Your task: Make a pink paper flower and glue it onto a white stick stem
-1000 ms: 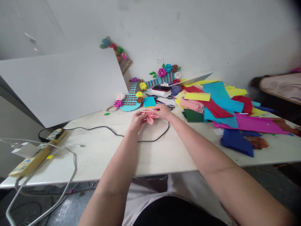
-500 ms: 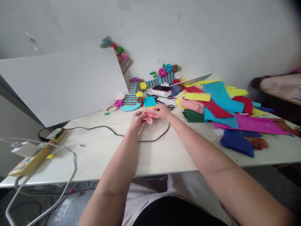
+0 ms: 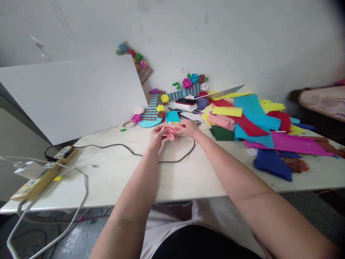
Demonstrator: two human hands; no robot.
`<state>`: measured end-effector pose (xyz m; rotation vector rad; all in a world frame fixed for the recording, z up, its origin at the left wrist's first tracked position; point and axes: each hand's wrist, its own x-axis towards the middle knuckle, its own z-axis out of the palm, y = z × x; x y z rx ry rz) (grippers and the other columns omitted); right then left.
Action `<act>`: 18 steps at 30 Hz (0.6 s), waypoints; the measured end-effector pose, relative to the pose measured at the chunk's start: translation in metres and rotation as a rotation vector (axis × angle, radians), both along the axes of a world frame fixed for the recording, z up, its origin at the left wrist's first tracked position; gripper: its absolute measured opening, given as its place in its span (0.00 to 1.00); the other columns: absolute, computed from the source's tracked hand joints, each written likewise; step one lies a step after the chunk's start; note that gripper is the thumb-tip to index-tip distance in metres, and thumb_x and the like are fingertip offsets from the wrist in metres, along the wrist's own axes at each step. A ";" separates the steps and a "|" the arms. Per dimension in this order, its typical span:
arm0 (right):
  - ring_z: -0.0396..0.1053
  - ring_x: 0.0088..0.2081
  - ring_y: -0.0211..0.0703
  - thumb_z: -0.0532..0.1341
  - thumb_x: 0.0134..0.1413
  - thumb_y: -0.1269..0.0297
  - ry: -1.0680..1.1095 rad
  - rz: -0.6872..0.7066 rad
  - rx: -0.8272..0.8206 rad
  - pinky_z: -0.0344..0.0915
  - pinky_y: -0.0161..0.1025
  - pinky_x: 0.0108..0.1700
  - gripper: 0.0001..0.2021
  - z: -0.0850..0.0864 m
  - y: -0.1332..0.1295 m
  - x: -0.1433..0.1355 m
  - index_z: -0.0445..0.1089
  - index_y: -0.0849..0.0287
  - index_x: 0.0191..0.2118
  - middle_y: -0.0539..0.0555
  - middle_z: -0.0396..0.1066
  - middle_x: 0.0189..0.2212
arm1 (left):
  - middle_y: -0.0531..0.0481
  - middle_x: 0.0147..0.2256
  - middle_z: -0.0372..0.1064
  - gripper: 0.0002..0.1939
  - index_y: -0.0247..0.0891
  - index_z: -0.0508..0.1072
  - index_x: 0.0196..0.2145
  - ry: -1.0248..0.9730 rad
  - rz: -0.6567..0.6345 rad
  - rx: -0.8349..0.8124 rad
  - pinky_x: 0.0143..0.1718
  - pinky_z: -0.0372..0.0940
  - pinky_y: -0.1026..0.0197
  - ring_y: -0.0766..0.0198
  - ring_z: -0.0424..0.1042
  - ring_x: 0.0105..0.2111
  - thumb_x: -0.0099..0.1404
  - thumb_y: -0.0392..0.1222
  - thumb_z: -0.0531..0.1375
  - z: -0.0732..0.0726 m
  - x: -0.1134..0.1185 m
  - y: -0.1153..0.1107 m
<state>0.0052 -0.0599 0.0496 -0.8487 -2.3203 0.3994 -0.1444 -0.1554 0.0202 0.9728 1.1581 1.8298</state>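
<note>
Between my two hands, over the middle of the table, is a pink paper flower [image 3: 170, 131] with several spread petals. My left hand [image 3: 158, 136] pinches its left side. On the opposite side, the fingers of my right hand [image 3: 187, 128] are closed on the flower's petals; part of the grip is hidden. Just behind the hands lie a blue square of paper [image 3: 171, 116] and a blue guitar-shaped craft piece [image 3: 150, 123] trimmed with brown strips and paper flowers.
Coloured crepe paper [image 3: 256, 111] is heaped on the right. A phone [image 3: 185, 101] rests on a white box, with scissors [image 3: 197, 122] nearby. A black cord [image 3: 118, 145] crosses the table [image 3: 107, 187] to a power strip [image 3: 35, 184]. At left leans a large white board [image 3: 78, 97].
My right hand has shifted slightly to the right, off the top of the flower. More of the flower's upper petals show now. My left hand stays at its left side.
</note>
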 end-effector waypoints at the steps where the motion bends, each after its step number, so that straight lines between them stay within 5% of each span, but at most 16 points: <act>1: 0.63 0.30 0.38 0.55 0.54 0.59 -0.005 -0.006 0.000 0.49 0.36 0.30 0.16 0.000 0.001 0.001 0.77 0.60 0.27 0.53 0.73 0.27 | 0.51 0.26 0.71 0.18 0.34 0.74 0.31 0.003 0.007 0.004 0.26 0.64 0.64 0.68 0.68 0.24 0.42 0.44 0.69 0.000 0.000 0.000; 10: 0.68 0.33 0.42 0.54 0.53 0.59 -0.045 -0.095 0.009 0.51 0.35 0.30 0.16 -0.004 0.017 0.014 0.78 0.60 0.28 0.54 0.76 0.31 | 0.51 0.28 0.72 0.19 0.35 0.74 0.32 -0.021 0.102 0.044 0.28 0.66 0.62 0.67 0.70 0.25 0.42 0.44 0.69 -0.003 -0.004 0.002; 18: 0.69 0.30 0.41 0.55 0.54 0.52 0.138 -0.038 -0.183 0.56 0.35 0.34 0.21 -0.008 0.036 0.023 0.73 0.60 0.21 0.54 0.74 0.23 | 0.50 0.27 0.73 0.21 0.34 0.74 0.35 -0.022 0.003 0.026 0.23 0.63 0.65 0.66 0.70 0.23 0.41 0.42 0.69 0.001 -0.001 -0.001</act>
